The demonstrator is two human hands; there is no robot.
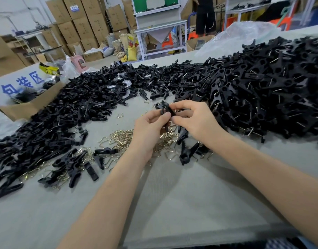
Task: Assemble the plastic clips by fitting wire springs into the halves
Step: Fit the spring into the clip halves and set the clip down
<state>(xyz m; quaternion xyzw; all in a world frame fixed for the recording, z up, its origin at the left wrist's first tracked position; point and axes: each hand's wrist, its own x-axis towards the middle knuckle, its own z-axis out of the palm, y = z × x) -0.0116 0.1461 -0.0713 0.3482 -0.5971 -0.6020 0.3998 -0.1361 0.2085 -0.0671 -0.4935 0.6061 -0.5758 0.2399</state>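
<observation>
Clip (166, 109), between left hand (149, 131), right hand (195, 120)

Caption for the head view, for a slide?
Left hand and right hand grip black clip parts over loose wire springs; halves piled left, assembled clips right.

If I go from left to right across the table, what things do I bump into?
Open brown cardboard box → heap of loose black plastic clip halves → left hand → held black plastic clip → right hand → big pile of assembled black plastic clips.

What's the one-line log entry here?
phase: assembling; left hand: grips black plastic clip halves; right hand: pinches them; gold wire springs: heaped below
</observation>
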